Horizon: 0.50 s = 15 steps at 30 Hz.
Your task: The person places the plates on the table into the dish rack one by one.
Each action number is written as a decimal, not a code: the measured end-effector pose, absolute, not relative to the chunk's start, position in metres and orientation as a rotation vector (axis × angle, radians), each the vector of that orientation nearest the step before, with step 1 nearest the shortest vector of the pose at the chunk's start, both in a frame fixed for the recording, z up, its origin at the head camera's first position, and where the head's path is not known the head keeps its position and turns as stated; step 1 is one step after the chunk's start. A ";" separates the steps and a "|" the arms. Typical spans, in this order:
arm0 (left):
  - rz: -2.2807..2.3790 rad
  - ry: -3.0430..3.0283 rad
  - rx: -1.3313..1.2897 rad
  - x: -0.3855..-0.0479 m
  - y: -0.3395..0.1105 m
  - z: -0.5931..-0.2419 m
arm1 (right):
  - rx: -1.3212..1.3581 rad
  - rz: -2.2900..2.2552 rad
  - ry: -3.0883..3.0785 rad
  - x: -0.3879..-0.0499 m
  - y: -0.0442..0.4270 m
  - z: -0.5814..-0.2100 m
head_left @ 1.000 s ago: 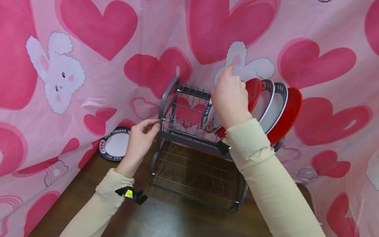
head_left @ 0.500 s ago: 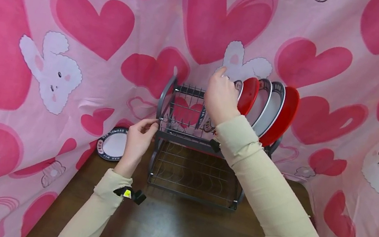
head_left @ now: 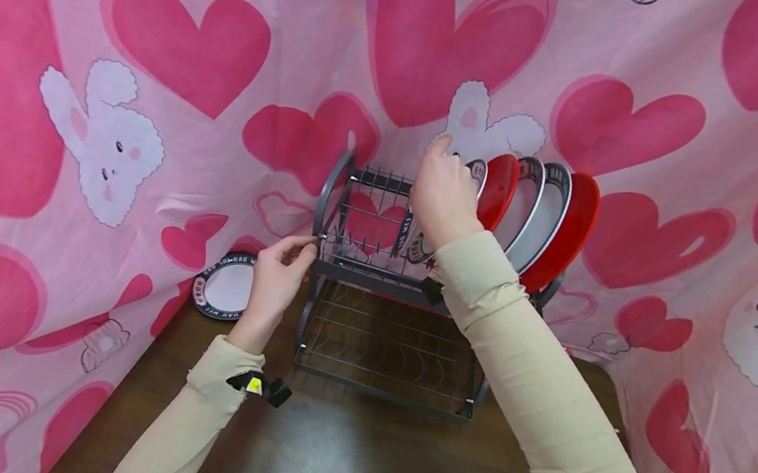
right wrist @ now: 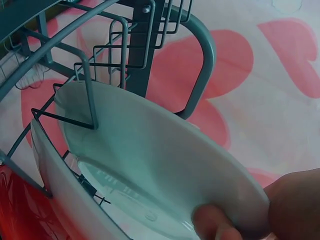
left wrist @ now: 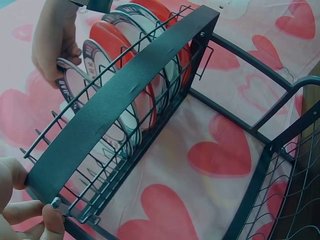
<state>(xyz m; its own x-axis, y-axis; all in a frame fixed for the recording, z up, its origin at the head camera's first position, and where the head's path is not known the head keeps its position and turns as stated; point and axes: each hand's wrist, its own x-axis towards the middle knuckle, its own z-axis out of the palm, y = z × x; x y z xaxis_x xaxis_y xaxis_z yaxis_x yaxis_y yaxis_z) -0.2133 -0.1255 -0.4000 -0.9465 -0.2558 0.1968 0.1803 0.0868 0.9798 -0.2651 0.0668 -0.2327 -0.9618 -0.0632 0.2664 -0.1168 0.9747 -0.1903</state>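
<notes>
A dark two-tier dish rack [head_left: 371,279] stands on the brown table. My right hand [head_left: 448,198] is above its upper tier. In the right wrist view, thumb and fingers pinch the rim of a white plate [right wrist: 150,135], which stands on edge among the wires. This plate's dark lettered rim [left wrist: 67,90] shows in the left wrist view. At the rack's left front corner, my left hand [head_left: 278,278] grips the frame between thumb and fingers. To the right of the held plate stand several more plates, among them a red plate [head_left: 565,235] and a white plate [head_left: 541,223].
Another white plate with a dark lettered rim [head_left: 203,286] lies left of the rack, partly behind the left hand. The wire lower tier [head_left: 390,344] sits under the upper one. Pink heart-patterned cloth [head_left: 324,32] hangs around the back and sides.
Over the past second, my right hand has shifted slightly left with the plate, uncovering the edge of another plate. My left hand stays on the rack corner. Little differs over the last half second.
</notes>
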 end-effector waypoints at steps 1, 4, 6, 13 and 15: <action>-1.927 -2.050 0.074 -0.213 -0.125 -0.400 | 0.135 0.294 -2.863 -0.265 0.067 -0.233; -1.934 -2.026 0.071 -0.215 -0.126 -0.404 | 0.139 0.294 -2.861 -0.265 0.068 -0.232; -1.941 -2.009 0.067 -0.217 -0.126 -0.408 | 0.137 0.302 -2.862 -0.264 0.068 -0.232; -1.930 -1.975 0.032 -0.220 -0.126 -0.412 | 0.145 0.317 -2.840 -0.262 0.070 -0.231; -1.925 -1.970 0.026 -0.220 -0.126 -0.412 | 0.154 0.334 -2.832 -0.262 0.070 -0.231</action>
